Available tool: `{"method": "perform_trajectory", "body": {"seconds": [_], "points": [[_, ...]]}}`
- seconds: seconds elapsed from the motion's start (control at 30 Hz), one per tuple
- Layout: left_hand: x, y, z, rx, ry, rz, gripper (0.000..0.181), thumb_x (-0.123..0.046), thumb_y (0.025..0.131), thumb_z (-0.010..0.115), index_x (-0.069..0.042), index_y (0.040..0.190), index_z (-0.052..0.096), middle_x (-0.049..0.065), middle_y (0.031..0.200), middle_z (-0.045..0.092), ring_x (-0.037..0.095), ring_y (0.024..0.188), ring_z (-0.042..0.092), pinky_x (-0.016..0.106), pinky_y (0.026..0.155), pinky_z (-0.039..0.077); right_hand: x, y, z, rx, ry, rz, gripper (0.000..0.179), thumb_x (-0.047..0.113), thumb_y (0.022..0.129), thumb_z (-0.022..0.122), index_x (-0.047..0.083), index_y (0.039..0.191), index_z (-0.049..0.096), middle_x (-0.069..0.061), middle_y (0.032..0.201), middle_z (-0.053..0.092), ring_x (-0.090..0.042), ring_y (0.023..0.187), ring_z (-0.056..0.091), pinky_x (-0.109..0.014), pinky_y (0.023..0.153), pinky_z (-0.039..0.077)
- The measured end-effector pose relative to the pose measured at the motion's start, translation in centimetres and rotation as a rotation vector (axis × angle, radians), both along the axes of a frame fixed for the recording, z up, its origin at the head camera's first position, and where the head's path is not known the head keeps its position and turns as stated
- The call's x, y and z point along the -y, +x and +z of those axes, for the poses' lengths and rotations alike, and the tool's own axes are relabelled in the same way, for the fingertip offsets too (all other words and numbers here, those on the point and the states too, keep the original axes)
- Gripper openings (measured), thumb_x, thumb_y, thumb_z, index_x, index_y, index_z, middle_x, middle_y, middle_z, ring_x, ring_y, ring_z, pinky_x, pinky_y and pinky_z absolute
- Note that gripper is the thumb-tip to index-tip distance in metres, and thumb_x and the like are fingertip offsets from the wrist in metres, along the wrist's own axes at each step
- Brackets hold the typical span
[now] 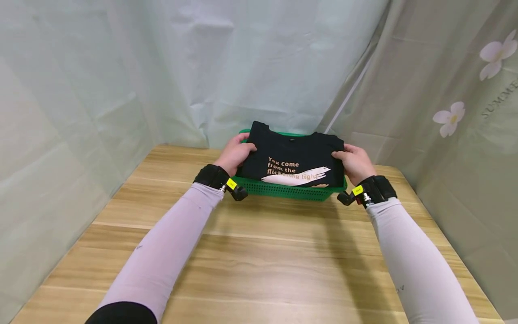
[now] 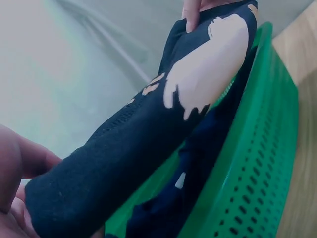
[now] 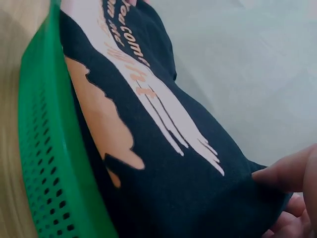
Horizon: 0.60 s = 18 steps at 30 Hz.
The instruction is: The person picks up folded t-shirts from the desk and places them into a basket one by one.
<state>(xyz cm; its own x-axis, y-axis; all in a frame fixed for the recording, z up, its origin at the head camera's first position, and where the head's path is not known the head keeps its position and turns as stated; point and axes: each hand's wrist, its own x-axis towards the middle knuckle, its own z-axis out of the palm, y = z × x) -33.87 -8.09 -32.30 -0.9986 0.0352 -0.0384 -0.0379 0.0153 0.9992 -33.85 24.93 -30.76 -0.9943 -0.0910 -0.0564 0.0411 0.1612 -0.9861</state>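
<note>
A folded black T-shirt [image 1: 283, 150] with printed lettering and a white brush-stroke print lies over a green perforated plastic basket [image 1: 283, 191]. My left hand [image 1: 236, 154] pinches the shirt's left side between thumb and fingers. On the opposite side my right hand [image 1: 355, 163] grips the shirt's edge, thumb on top, as the right wrist view also shows. In the left wrist view the shirt [image 2: 124, 158] is raised above the basket [image 2: 262, 148], and more dark cloth [image 2: 166, 208] with a small white patch lies inside beneath it.
The basket stands near the back edge of a wooden table [image 1: 259, 261]. Pale curtains [image 1: 259, 67] hang close behind it and along both sides; the right one bears printed flowers [image 1: 449, 119]. Wrist-worn cameras [image 1: 236, 192] sit by the basket's front corners.
</note>
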Motion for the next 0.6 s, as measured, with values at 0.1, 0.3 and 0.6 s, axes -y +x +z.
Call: {"method": "perform_trajectory", "body": {"seconds": [0.1, 0.3, 0.6], "points": [[0.3, -0.5, -0.1, 0.017, -0.002, 0.032, 0.050, -0.005, 0.095, 0.058, -0.015, 0.143, 0.050, 0.013, 0.118, 0.061, 0.022, 0.083, 0.064, 0.027, 0.060, 0.053, 0.5, -0.8, -0.1, 0.008, -0.001, -0.004, 0.059, 0.007, 0.104, 0.050, -0.003, 0.154, 0.021, -0.020, 0.150, 0.033, -0.027, 0.125, 0.044, -0.042, 0.106, 0.038], [0.8, -1.0, -0.7, 0.037, 0.026, 0.083, 0.053, -0.004, 0.095, 0.060, -0.012, 0.146, 0.047, 0.013, 0.126, 0.057, 0.025, 0.094, 0.061, 0.032, 0.074, 0.053, 1.0, -1.7, -0.2, 0.026, 0.010, -0.037, 0.062, 0.008, 0.103, 0.053, -0.001, 0.155, 0.019, -0.019, 0.151, 0.031, -0.028, 0.127, 0.041, -0.043, 0.108, 0.035], [2.3, -0.6, -0.6, -0.027, 0.049, 0.230, 0.036, -0.011, 0.099, 0.051, -0.004, 0.134, 0.056, 0.014, 0.116, 0.061, 0.025, 0.101, 0.060, 0.045, 0.093, 0.050, -0.5, -1.0, -0.5, -0.105, 0.237, -0.193, 0.048, 0.023, 0.104, 0.050, -0.003, 0.144, 0.044, -0.022, 0.134, 0.051, -0.032, 0.114, 0.051, -0.027, 0.086, 0.051]]}}
